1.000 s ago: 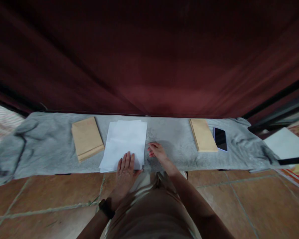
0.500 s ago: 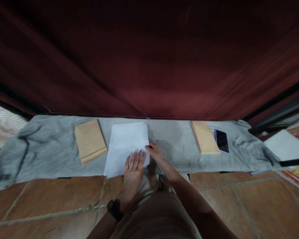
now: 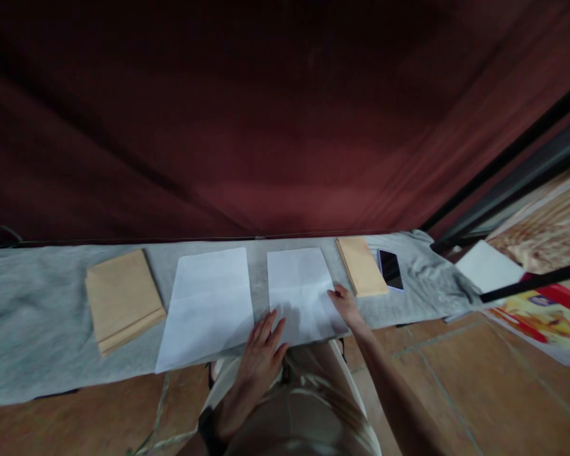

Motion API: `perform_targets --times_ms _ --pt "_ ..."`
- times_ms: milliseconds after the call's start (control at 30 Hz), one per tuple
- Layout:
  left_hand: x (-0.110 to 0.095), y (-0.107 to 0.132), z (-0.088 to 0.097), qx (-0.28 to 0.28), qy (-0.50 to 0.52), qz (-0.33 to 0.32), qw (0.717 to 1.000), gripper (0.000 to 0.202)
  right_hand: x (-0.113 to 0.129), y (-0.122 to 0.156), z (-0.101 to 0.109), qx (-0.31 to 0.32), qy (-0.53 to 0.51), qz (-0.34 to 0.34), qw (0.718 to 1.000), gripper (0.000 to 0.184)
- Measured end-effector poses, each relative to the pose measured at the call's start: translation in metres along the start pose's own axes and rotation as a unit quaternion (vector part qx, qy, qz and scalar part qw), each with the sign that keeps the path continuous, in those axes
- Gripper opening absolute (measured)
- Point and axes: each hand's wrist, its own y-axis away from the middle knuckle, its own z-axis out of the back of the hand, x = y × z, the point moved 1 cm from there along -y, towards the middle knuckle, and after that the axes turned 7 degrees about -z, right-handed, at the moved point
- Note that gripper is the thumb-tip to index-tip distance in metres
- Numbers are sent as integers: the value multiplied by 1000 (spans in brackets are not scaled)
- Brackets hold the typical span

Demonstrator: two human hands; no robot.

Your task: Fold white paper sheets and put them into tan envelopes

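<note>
A sheet of white paper lies on the grey cloth in front of me, with faint fold creases across it. My right hand pinches its right edge between thumb and fingers. My left hand is open, fingers spread, at the sheet's lower left corner. Left of it rests a stack of white paper, apart from the single sheet. Further left is a pile of brown envelopes. Another brown envelope pile stands just beyond my right hand.
A phone lies right of the right-hand envelopes. Grey cloth covers the long narrow surface, backed by a dark red fabric wall. At far right are a white flat piece, a black bar and a colourful printed package.
One sheet has come off the white stack and moved right, carried by my right hand. My left hand has left the stack and shifted toward the sheet. The view has turned right.
</note>
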Motion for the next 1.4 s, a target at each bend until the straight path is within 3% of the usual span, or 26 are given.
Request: perform_targets --times_ms 100,200,400,467,567,633,833,1033,1133,1233,1400 --pt "9 -17 -7 -14 7 14 1000 48 -7 -4 3 -24 81 52 995 19" --pt "19 -48 -12 -20 11 11 1000 46 -14 -10 -10 -34 135 90 986 26" --pt "38 -109 -25 19 -32 11 999 47 -23 -15 -32 -30 192 141 971 44" --pt "39 -117 -30 38 -58 10 998 49 -22 -8 -30 -48 243 189 950 48" --pt "34 -119 -39 46 -100 17 994 53 -16 9 -31 -90 368 280 882 52" --pt "30 -118 -44 44 -124 29 991 55 -13 21 -40 -81 410 321 850 52" --pt "28 -137 -54 67 -126 27 989 57 -21 42 -80 -43 462 362 809 48" --pt "49 -168 -51 109 -115 14 987 54 -27 44 -76 -34 528 358 770 51" --pt "66 -175 -48 98 -122 61 986 56 -28 44 -69 -28 535 364 762 53" --pt "79 -178 -45 78 -130 104 983 59 -29 38 -68 -33 523 355 775 54" --pt "85 -177 -46 61 -136 115 982 60 -13 3 -96 -23 480 326 814 54"
